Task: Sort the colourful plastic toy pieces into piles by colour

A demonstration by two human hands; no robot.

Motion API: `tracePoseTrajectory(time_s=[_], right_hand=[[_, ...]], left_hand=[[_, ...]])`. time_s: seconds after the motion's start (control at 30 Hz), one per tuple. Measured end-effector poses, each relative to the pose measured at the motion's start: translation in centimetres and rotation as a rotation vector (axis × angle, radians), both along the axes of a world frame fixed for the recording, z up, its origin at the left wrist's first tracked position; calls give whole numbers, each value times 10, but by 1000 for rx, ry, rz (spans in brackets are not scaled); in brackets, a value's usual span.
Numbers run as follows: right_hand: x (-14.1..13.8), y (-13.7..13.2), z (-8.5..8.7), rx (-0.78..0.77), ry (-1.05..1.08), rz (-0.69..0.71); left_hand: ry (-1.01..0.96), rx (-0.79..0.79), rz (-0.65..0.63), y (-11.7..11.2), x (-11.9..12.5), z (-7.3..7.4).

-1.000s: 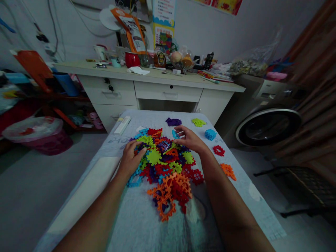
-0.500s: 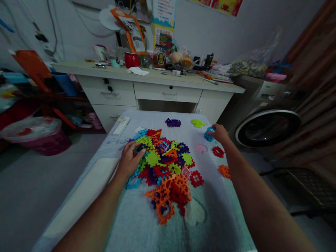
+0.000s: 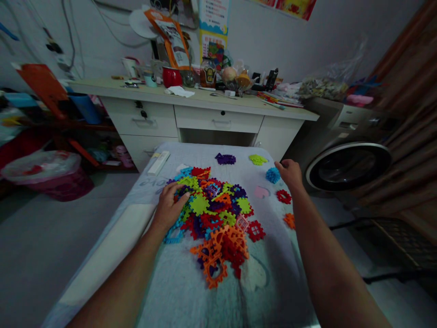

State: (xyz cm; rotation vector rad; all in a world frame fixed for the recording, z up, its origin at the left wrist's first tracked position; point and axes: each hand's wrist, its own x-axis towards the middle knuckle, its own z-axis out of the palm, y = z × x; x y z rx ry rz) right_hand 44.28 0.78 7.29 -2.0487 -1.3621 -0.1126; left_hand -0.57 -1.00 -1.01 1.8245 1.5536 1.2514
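Note:
A heap of flat interlocking plastic pieces (image 3: 215, 218) in red, orange, green, blue and purple lies on a cloth-covered table (image 3: 191, 291). My left hand (image 3: 170, 207) rests on the heap's left side with fingers curled into the pieces. My right hand (image 3: 290, 174) hovers at the table's right edge, just right of a small blue stack (image 3: 272, 175), fingers loosely bent with nothing seen in them. Small sorted stacks lie apart: purple (image 3: 225, 158), green (image 3: 258, 159), red (image 3: 283, 196), orange (image 3: 289, 220), and a pink heart piece (image 3: 261, 192).
A white desk (image 3: 191, 111) cluttered with cups, a fruit bowl and papers stands beyond the table. A washing machine (image 3: 348, 159) is on the right, a dark chair (image 3: 392, 241) near it. A pink bin (image 3: 48, 175) and shelves stand on the left. A white bar (image 3: 159, 163) lies on the table's far left.
My right hand left the heap, reached right to the blue stack, and has now drawn slightly off it to the right. My left hand stayed on the heap.

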Motion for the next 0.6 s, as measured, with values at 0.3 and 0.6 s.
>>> tracePoseTrajectory(time_s=[0.3, 0.6], right_hand=[[-91, -36, -16, -198, 109, 477], [-135, -45, -43, -289, 41, 543]], left_hand=[[28, 6, 9, 1, 0, 0], [22, 12, 1, 1, 0, -1]])
